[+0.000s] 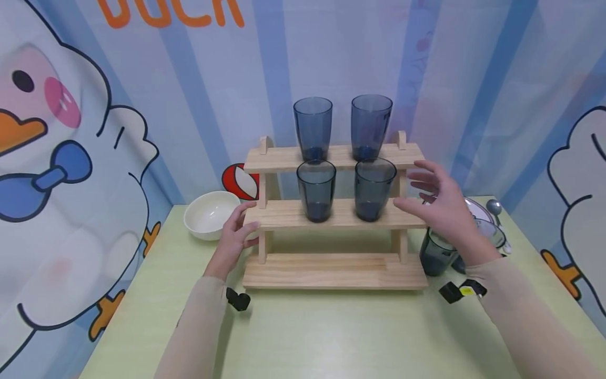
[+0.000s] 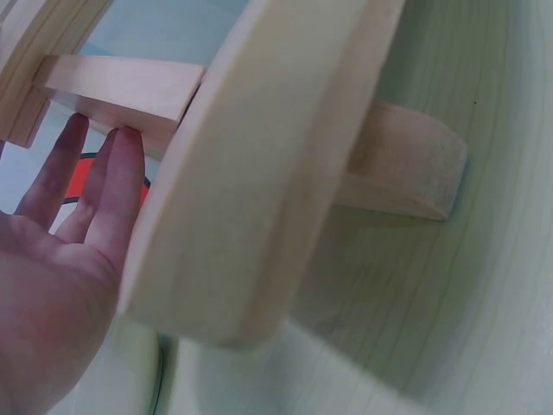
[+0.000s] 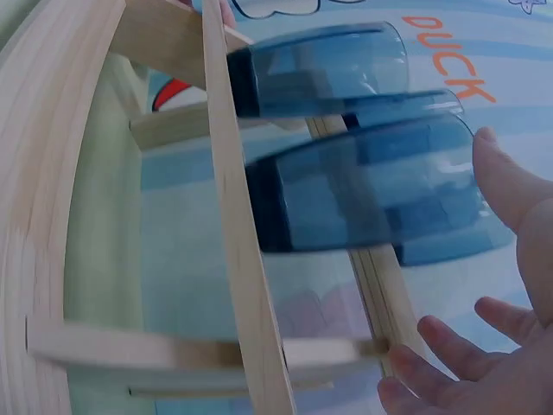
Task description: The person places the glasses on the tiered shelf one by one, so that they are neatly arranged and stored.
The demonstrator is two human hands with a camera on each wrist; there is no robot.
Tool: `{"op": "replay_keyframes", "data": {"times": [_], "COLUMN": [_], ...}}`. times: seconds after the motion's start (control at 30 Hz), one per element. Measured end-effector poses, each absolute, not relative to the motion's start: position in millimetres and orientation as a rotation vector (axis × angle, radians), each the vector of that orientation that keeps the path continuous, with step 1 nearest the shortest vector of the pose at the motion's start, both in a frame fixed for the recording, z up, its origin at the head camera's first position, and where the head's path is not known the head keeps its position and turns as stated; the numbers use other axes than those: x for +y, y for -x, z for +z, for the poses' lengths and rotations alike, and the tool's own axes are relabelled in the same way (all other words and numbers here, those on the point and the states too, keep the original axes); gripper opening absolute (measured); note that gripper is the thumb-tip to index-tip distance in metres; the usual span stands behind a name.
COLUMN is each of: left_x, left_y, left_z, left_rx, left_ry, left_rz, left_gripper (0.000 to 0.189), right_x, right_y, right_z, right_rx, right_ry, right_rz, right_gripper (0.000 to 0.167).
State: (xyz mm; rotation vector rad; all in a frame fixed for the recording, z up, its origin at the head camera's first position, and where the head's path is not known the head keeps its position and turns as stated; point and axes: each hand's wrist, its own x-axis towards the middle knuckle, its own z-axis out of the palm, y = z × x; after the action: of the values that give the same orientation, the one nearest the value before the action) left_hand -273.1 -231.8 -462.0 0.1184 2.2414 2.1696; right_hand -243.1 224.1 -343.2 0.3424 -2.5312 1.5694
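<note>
A three-tier wooden rack (image 1: 333, 271) stands on the table. Two blue-grey glasses are on its top tier, a left one (image 1: 312, 126) and a right one (image 1: 371, 123). The middle tier bears another pair, the left glass (image 1: 316, 192) and the right glass (image 1: 372, 192). At the rack's left end is my left hand (image 1: 229, 239); in the left wrist view its extended fingers (image 2: 118, 199) reach the wooden upright (image 2: 130, 82). My right hand (image 1: 442, 208), fingers spread and holding nothing, hovers by the rack's right end, its thumb near the middle tier's right glass.
A white bowl (image 1: 210, 215) sits left of the rack. On the right, partly hidden by my right arm, are a glass (image 1: 435, 258) on the table, a plate (image 1: 479, 209) and a spoon (image 1: 494, 208). A patterned curtain (image 1: 213, 95) hangs close behind.
</note>
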Motion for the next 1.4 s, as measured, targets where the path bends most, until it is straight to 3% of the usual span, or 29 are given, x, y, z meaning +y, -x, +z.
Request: {"op": "replay_keyframes", "data": {"times": [0.33, 0.7, 1.4], "left_x": [-230.8, -232.5, -232.4], "left_y": [272.7, 271.6, 273.4], "left_z": [-462.8, -460.6, -463.6], "left_rx": [2.249, 2.259, 2.245], "left_ry": [-0.123, -0.115, -0.133], "left_rz": [2.174, 2.169, 2.176], "left_gripper": [0.055, 0.055, 0.054], "right_x": [288.5, 346.5, 372.0], "right_y": [221.6, 214.8, 215.4], "right_z": [-345.5, -378.0, -426.5], "right_rx": [-2.649, -2.729, -2.874], "right_ry": [-0.389, -0.306, -0.208], "right_rz": [1.272, 1.168, 1.273], "right_gripper": [0.095, 0.103, 0.109]}}
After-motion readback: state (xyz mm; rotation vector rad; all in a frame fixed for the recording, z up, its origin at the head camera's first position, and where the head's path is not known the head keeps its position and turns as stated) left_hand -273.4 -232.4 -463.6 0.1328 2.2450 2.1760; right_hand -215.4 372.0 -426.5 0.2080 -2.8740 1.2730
